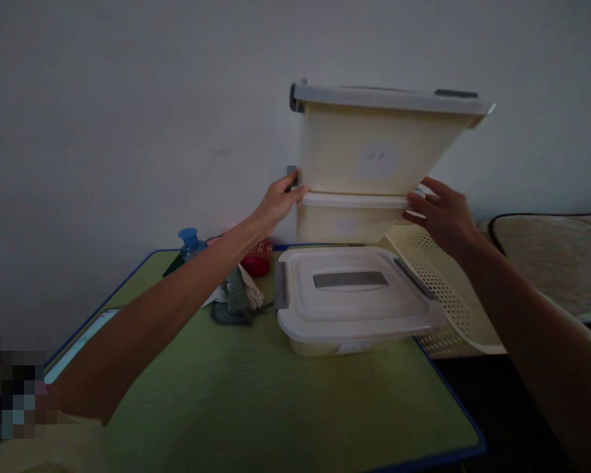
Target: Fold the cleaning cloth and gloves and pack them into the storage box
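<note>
Two lidded cream storage boxes are stacked one on the other at the back of the table. My left hand (280,202) is closed on the left lid edge of the lower storage box (347,223), beside its grey latch. At the opposite lid edge, my right hand (446,213) has its fingers curled around the rim. The larger upper storage box (379,148) has a grey-latched lid and a pale label. In front sits a flatter storage box (354,299) with a white lid and grey handle. It hides the stack's bottom, so I cannot tell whether that touches the table.
The green table (256,401) has a blue edge. A blue-capped bottle (190,243), a red patterned item (257,257) and a crumpled grey cloth (236,299) lie left. A perforated cream basket (438,289) stands at right, near a beige cushion-like item (556,263). A wall rises behind.
</note>
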`<state>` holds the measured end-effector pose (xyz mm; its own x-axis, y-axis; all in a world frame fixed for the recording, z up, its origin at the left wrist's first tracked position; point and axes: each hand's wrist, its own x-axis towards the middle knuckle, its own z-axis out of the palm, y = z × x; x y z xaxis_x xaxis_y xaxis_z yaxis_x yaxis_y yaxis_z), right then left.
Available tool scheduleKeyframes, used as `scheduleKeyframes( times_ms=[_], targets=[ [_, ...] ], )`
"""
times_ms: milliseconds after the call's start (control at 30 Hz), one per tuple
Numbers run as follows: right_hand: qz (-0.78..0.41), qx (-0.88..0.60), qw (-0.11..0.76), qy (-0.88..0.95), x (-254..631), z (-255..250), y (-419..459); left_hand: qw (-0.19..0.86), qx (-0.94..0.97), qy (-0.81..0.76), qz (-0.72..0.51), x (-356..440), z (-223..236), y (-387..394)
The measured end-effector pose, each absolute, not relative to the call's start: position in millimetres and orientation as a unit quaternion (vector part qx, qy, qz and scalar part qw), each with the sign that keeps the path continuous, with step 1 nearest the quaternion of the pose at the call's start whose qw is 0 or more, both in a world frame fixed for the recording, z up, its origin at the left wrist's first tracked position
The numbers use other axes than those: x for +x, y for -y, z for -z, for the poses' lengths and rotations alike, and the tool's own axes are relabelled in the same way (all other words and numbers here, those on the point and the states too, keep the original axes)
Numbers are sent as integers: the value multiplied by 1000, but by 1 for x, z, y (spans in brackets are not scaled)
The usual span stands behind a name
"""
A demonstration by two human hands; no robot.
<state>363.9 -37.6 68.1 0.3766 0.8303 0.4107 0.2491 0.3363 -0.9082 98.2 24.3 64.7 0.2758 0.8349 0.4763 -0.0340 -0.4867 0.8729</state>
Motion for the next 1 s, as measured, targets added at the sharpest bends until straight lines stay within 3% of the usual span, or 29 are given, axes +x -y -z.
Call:
scheduleKeyframes(
  times_ms=[267,667,1000],
  targets=[
    [-175,-520,646,530,340,-108,101,382,700,-297,-526,78,-98,40],
    [-206,-530,592,571,338,-97,158,381,741,-320,-450,50,-86,108],
    [-218,-561,598,530,336,-88,175,319,783,-319,-427,49,-75,115]
  ],
)
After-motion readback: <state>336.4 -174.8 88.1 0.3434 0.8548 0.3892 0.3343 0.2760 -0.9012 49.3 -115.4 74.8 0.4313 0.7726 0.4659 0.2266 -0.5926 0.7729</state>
